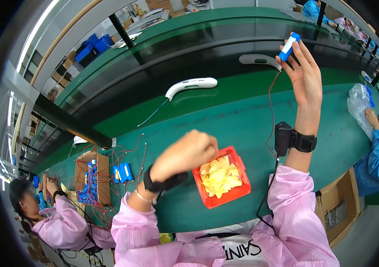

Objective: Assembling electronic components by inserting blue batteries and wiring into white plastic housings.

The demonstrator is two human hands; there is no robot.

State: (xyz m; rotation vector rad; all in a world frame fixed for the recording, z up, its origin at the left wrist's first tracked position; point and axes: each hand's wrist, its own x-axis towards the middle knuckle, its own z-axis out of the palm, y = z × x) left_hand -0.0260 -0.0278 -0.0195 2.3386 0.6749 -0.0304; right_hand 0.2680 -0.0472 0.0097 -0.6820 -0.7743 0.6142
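Observation:
My right hand [307,82] is raised at the far right, its fingers closed round a small blue battery pack [290,46] with a white label. A thin dark red wire [270,102] hangs down from the pack. My left hand [191,149] is closed with its fingers curled under, at the upper left rim of a red tray [211,203]. What it holds, if anything, is hidden. Yellow paper-like pieces [220,175] are heaped in the tray, which stands on the green table [176,213].
A white curved device [194,83] with a trailing wire lies ahead; another [258,59] is near my right hand. At left are a cardboard box [104,178] of blue packs, more packs [122,172] and tangled red wires. People work at both sides. A carton [340,204] stands lower right.

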